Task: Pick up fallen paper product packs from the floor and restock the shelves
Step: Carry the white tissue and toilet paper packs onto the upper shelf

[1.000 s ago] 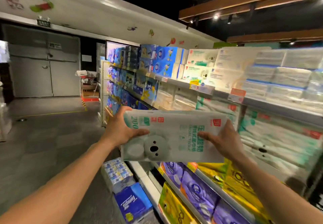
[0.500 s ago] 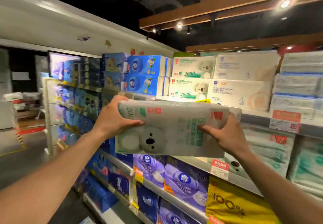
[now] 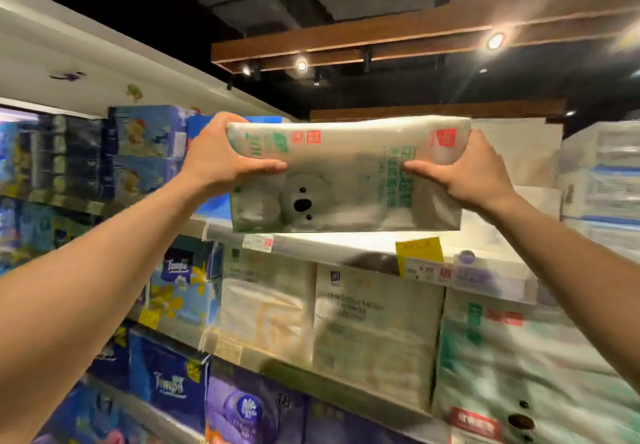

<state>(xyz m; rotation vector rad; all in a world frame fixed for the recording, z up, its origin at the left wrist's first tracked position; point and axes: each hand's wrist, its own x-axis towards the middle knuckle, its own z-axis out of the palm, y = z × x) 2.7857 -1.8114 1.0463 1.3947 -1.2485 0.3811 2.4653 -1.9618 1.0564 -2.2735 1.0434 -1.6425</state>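
Restocking step: left hand (image 3: 214, 163) and right hand (image 3: 474, 173) are gripping the tissue pack (image 3: 346, 173), fingers curled round its ends, at frame centre. Next move likely calls for sliding it onto the top shelf (image 3: 346, 241).

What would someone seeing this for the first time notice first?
The white tissue pack with a bear face, gripped at its ends by the left hand and right hand, fills the centre, raised in front of the upper shelf. Just below it a yellow price tag hangs on that shelf's edge. A bright spotlight glares from the wooden beam at upper right.
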